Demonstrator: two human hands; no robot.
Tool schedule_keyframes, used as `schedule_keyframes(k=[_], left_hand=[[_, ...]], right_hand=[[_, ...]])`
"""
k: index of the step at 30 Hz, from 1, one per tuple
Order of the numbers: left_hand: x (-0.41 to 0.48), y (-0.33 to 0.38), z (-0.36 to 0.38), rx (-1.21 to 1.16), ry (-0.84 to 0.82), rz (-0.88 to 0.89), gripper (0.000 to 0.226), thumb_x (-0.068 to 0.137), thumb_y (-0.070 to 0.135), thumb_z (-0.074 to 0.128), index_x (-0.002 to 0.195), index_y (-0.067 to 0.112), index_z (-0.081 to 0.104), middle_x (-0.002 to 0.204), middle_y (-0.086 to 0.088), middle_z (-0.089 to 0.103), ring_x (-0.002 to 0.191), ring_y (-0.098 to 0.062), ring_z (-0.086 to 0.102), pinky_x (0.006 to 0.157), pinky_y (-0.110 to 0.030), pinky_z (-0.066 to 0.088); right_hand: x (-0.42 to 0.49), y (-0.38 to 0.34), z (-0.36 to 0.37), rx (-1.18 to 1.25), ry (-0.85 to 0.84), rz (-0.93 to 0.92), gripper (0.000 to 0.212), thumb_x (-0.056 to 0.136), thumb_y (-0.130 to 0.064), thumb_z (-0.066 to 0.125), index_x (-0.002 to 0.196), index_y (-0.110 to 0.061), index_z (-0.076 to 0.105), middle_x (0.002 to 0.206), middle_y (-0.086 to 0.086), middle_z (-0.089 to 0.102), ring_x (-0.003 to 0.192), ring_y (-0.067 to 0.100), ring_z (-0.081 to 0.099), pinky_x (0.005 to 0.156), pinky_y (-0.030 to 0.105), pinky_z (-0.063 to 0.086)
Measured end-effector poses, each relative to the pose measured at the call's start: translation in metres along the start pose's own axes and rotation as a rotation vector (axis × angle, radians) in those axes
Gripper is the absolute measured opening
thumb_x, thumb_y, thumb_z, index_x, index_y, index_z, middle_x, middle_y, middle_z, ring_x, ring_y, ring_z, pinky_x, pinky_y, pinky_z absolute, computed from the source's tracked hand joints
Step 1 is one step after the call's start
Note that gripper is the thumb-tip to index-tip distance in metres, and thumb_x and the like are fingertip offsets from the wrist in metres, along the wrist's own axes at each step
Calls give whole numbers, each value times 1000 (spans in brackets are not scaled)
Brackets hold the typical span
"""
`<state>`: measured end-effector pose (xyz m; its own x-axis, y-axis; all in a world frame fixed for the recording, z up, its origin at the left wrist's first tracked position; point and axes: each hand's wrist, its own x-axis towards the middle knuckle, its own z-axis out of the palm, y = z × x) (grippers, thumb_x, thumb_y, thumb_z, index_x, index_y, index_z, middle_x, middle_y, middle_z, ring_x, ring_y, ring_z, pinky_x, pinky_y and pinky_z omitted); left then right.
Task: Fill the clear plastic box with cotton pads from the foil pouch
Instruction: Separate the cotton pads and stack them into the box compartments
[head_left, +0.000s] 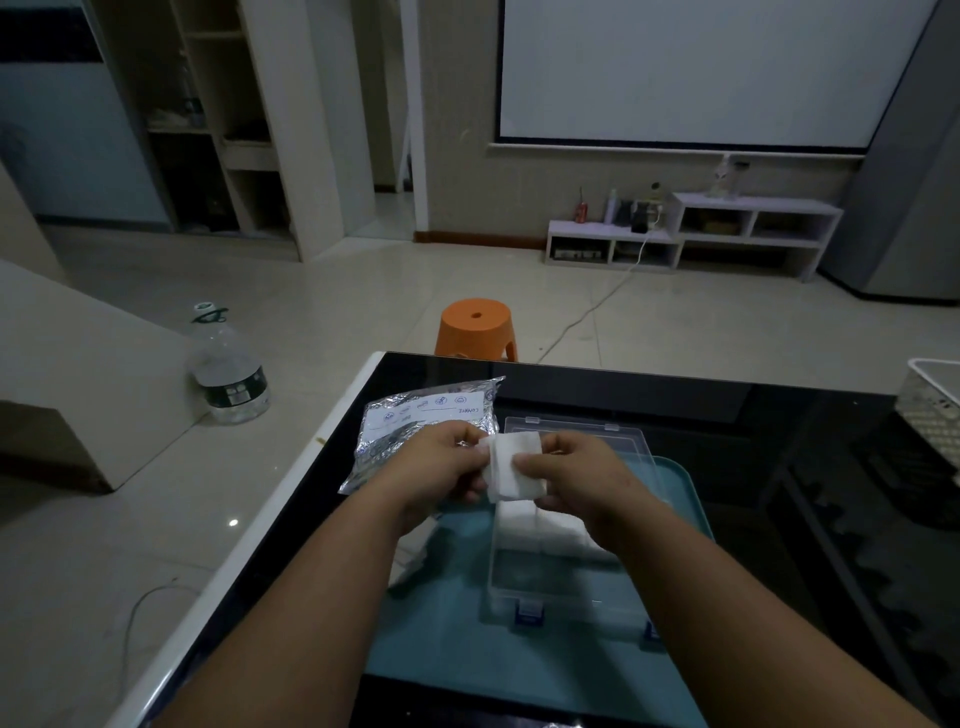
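White square cotton pads (514, 470), a small stack, are pinched between 2 hands: the left hand (441, 467) clamps thumb and curled fingers on its left edge, the right hand (582, 478) on its right. Below the fingers lies the open clear plastic box (561, 587) on a teal plastic tray (441, 649), holding more white pads (540, 525). Just behind the left fingers lies the crinkled silver foil pouch (415, 415).

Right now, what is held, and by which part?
A stack of cotton pads: left hand pinches its left edge, right hand its right edge.
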<state>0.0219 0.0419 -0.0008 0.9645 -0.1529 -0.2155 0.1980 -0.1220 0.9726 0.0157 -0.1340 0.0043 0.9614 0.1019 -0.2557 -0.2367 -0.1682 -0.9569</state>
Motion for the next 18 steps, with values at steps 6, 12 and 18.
schedule_keyframes(k=[6, 12, 18], left_hand=[[-2, 2, -4, 28, -2, 20, 11, 88, 6, 65, 98, 7, 62, 71, -7, 67, 65, -19, 62, 69, -36, 53], [-6, 4, -14, 208, 28, 48, 15, 83, 4, 70, 95, 12, 66, 82, -10, 71, 72, -20, 64, 70, -35, 55], [-11, -4, -46, 1107, 22, 120, 32, 81, 4, 60, 73, 34, 66, 90, 15, 67, 85, -6, 62, 65, -20, 44]], right_hand=[[0, -2, 0, 128, -14, 41, 39, 82, -8, 73, 114, -16, 53, 115, 15, 59, 96, 31, 67, 75, 37, 61], [-1, -4, 5, -106, 19, -26, 12, 84, -2, 67, 86, -14, 64, 94, 7, 64, 94, 27, 65, 84, 43, 59], [6, 0, 8, -86, 94, -17, 15, 82, 0, 69, 84, -14, 64, 95, 8, 65, 94, 28, 66, 82, 43, 59]])
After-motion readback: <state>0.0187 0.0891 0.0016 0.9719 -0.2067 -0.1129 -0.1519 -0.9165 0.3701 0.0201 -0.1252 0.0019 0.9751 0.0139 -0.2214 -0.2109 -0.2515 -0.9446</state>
